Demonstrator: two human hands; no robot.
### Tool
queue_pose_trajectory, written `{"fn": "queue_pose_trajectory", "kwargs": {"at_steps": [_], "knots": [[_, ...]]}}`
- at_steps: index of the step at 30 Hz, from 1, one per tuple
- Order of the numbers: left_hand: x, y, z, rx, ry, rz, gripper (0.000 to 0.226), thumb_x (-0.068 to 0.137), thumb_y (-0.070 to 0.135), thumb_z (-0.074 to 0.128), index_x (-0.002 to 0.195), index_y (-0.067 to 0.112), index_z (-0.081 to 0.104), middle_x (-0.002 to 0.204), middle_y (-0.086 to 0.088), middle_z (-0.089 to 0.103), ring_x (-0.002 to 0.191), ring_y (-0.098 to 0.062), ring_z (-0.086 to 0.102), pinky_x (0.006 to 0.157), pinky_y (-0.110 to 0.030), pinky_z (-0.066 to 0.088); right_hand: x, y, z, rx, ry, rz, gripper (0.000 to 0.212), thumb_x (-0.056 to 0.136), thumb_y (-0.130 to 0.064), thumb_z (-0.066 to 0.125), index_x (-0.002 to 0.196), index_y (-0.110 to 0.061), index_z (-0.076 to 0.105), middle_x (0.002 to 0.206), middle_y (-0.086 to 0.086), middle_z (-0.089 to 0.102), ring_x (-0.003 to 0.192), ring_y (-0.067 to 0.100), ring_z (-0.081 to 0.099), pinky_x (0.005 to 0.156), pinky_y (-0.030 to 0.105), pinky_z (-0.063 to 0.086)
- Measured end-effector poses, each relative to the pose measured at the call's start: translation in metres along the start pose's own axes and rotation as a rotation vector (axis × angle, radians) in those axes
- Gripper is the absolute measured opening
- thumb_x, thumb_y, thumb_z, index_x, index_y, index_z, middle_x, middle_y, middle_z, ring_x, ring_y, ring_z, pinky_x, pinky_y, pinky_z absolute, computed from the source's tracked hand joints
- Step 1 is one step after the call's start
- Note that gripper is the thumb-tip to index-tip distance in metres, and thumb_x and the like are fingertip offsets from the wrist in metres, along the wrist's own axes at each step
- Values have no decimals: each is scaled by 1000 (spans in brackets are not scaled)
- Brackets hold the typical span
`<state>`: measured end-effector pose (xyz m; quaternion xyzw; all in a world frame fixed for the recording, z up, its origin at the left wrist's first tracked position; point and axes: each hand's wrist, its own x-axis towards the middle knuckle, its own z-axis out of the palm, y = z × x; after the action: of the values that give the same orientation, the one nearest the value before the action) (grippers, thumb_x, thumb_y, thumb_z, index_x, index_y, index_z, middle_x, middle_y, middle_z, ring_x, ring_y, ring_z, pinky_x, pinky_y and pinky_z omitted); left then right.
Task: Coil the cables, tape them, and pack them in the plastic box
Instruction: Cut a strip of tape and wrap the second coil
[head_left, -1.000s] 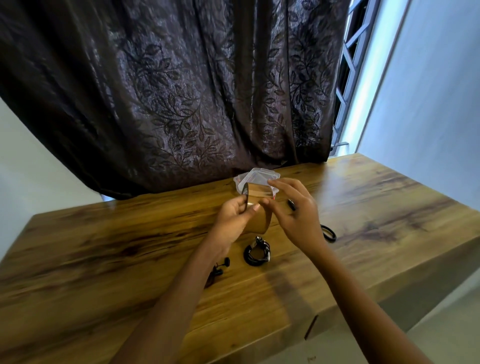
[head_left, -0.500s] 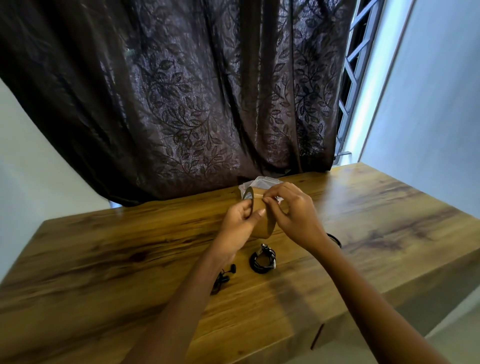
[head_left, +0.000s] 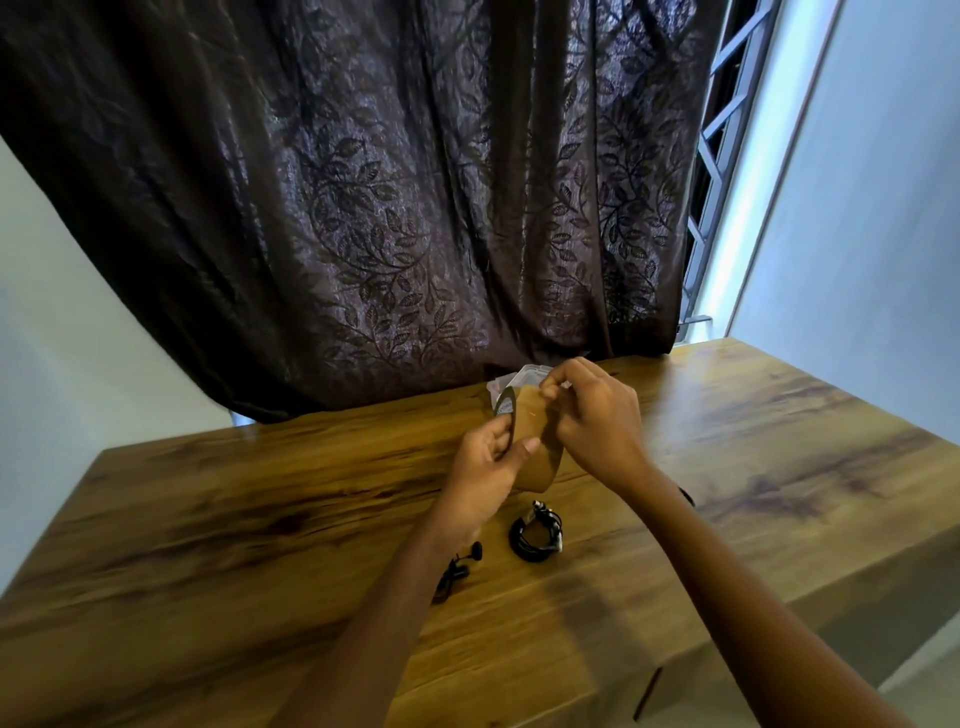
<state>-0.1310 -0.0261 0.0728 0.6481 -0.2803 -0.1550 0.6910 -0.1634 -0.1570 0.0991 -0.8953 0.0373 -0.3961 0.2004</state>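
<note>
A: While the roll of brown tape (head_left: 535, 452) is held above the table (head_left: 260, 519), how are the hands occupied?

B: The roll is gripped by the left hand (head_left: 488, 467); its upper edge is pinched by the fingers of the right hand (head_left: 597, 421).

A: Where are the cables located?

B: A coiled black cable (head_left: 537, 530) is laid on the table below the hands. A loose black cable (head_left: 460, 566) is partly hidden beside the left forearm. The plastic box (head_left: 511, 379) is seen behind the roll, mostly covered.
</note>
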Motion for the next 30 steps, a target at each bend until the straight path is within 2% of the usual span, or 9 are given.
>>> {"fn": "queue_pose_trajectory", "kwargs": {"at_steps": [4,6,10,14,17,20,23,27,30], "knots": [[-6,-2,-1,24,-21,16,29,92,4,49,115,21,55,103,6,65,91,2,62,73,-10,49,10,2,-7,36,-112,37,11,83,-2,53,83,-10,60,81,-3,62,69,12,56,60,27,37],[-12,-7,-1,43,-29,10,28,92,5,51,110,25,55,103,11,65,92,6,62,76,-10,48,15,6,-12,88,-206,84,11,86,-7,54,81,-15,59,69,-9,59,58,3,54,54,16,37],[-15,-11,-1,42,52,-41,33,88,7,58,116,22,49,112,2,64,99,-2,61,75,-12,50,17,7,-18,208,-347,86,9,88,-15,58,79,-18,60,75,-6,64,66,11,63,63,27,50],[-5,0,-6,-4,67,-57,58,83,7,64,124,37,36,95,0,66,88,-10,64,71,-21,52,16,4,-21,183,-406,42,8,88,-15,60,80,-16,61,73,-20,57,70,1,59,60,15,45],[5,10,-8,43,3,-146,39,86,22,63,120,37,51,91,0,69,90,-16,65,86,-40,53,15,3,-21,202,-411,26,6,86,-13,62,80,-13,62,72,-21,55,70,-5,53,62,16,41],[4,13,-7,68,-28,-182,18,87,34,60,104,39,59,98,9,67,91,-6,63,72,-23,51,15,3,-23,217,-419,8,7,85,-14,62,81,-9,63,73,-17,57,72,-2,54,64,19,42],[5,10,-5,114,59,-176,30,86,42,59,115,36,58,105,5,57,94,-8,57,62,-17,43,16,2,-26,223,-434,-20,6,86,-14,62,83,-9,64,73,-16,58,72,-1,56,67,20,45],[7,14,-3,106,99,-121,13,86,38,61,88,50,65,123,-4,51,108,-22,58,73,-31,53,18,1,-24,206,-441,-42,5,87,-12,61,83,-13,64,73,-19,55,72,-6,53,68,16,43],[8,15,-1,43,107,-104,11,88,29,60,85,35,68,102,1,67,99,-21,63,85,-43,52,19,4,-22,247,-434,-8,5,87,-13,61,82,-13,63,75,-18,56,73,-3,54,70,22,47]]}}
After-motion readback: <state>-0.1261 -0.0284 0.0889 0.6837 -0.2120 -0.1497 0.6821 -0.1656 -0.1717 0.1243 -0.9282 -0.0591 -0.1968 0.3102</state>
